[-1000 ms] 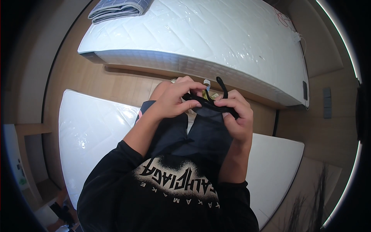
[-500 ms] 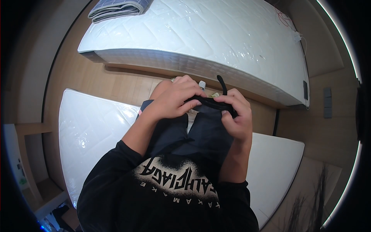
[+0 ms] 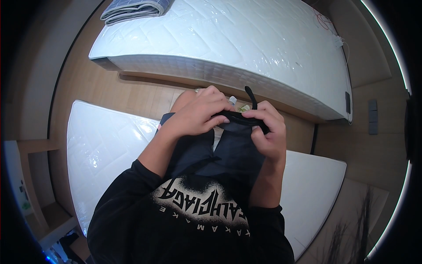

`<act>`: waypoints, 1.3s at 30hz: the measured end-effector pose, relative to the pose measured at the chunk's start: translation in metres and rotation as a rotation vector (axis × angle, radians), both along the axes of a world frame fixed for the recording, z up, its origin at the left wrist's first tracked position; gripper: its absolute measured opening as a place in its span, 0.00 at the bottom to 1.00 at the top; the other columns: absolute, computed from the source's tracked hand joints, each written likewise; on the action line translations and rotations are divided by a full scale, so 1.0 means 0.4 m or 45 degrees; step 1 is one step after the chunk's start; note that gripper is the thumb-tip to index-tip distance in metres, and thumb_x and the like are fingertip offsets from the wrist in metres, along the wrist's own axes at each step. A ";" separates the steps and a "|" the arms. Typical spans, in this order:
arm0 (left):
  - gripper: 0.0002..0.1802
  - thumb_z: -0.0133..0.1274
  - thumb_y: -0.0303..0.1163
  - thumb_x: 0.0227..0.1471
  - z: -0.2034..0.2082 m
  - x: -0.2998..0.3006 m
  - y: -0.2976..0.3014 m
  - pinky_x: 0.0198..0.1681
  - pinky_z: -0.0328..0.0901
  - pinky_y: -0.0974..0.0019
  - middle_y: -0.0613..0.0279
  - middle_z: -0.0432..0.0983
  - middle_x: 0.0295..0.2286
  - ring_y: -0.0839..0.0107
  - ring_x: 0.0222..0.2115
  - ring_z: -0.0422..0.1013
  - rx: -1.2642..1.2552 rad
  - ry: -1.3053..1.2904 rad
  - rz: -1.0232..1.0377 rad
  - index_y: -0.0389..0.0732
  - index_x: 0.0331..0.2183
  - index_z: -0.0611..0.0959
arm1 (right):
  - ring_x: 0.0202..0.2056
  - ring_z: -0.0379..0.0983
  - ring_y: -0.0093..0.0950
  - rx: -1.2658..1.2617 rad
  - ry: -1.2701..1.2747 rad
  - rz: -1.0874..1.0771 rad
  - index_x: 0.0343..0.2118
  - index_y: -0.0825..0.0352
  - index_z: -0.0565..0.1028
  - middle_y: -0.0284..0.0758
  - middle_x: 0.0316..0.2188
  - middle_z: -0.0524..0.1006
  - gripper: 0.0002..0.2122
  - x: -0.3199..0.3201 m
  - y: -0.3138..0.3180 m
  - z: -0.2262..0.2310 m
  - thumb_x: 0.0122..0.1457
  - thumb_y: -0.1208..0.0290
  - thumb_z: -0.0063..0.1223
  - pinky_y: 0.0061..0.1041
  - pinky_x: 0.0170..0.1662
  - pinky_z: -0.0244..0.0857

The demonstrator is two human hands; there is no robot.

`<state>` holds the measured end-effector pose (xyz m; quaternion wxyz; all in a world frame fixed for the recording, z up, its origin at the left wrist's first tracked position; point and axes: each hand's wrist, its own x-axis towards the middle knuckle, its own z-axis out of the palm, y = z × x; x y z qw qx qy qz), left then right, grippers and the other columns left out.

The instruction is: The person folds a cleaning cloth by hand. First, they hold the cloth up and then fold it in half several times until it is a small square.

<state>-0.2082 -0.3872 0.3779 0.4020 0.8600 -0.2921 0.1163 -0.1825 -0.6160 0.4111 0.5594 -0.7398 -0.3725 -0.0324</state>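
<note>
Above my lap, both hands hold a slim black band-like thing [image 3: 237, 118]. Its kind does not show clearly. One narrow end with a rounded tip sticks up beyond my right hand and curves slightly to the left. My left hand [image 3: 203, 110] pinches the left end between thumb and fingers. On the right part, my right hand [image 3: 270, 127] is closed, with the thumb below and the index finger on top. Fingers cover both ends of the main stretch. Below lie my dark trousers [image 3: 237, 149].
A plastic-wrapped white mattress [image 3: 211, 35] on a base stands ahead, with a folded blue-grey cloth [image 3: 134, 11] at its far left. I sit on another wrapped mattress [image 3: 105, 149]. Past my hands, a small white-topped item [image 3: 232, 100] shows low down. At left is a wooden shelf [image 3: 39, 146].
The upright end of the black thing has tipped slightly left, and its middle stretch has turned a little. Both hands keep their grip in nearly the same place.
</note>
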 end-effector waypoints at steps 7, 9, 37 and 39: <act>0.14 0.63 0.37 0.44 -0.033 0.011 0.000 0.42 0.62 0.58 0.59 0.73 0.32 0.56 0.38 0.68 -0.148 -0.195 0.106 0.43 0.32 0.78 | 0.28 0.69 0.30 0.038 -0.007 -0.058 0.34 0.72 0.78 0.38 0.26 0.71 0.18 0.004 -0.004 -0.014 0.38 0.85 0.43 0.23 0.32 0.63; 0.16 0.65 0.38 0.43 -0.052 0.014 0.010 0.39 0.63 0.58 0.58 0.74 0.31 0.55 0.36 0.69 -0.310 -0.019 -0.009 0.41 0.30 0.77 | 0.28 0.68 0.30 0.053 0.013 -0.099 0.34 0.72 0.78 0.38 0.26 0.70 0.17 0.006 -0.006 -0.026 0.39 0.85 0.43 0.23 0.33 0.62; 0.32 0.62 0.21 0.47 -0.085 -0.033 0.032 0.48 0.66 0.69 0.58 0.75 0.41 0.72 0.43 0.71 -1.144 0.602 0.143 0.35 0.53 0.68 | 0.27 0.70 0.37 -0.427 -0.129 -0.246 0.29 0.67 0.77 0.37 0.25 0.70 0.09 -0.009 0.039 -0.035 0.48 0.69 0.64 0.33 0.30 0.63; 0.29 0.61 0.21 0.49 -0.085 -0.033 0.020 0.49 0.65 0.69 0.58 0.75 0.42 0.71 0.45 0.70 -1.168 0.554 0.179 0.35 0.52 0.68 | 0.26 0.70 0.37 -0.441 -0.131 -0.262 0.29 0.67 0.77 0.37 0.24 0.70 0.09 -0.006 0.036 -0.041 0.48 0.69 0.64 0.33 0.29 0.63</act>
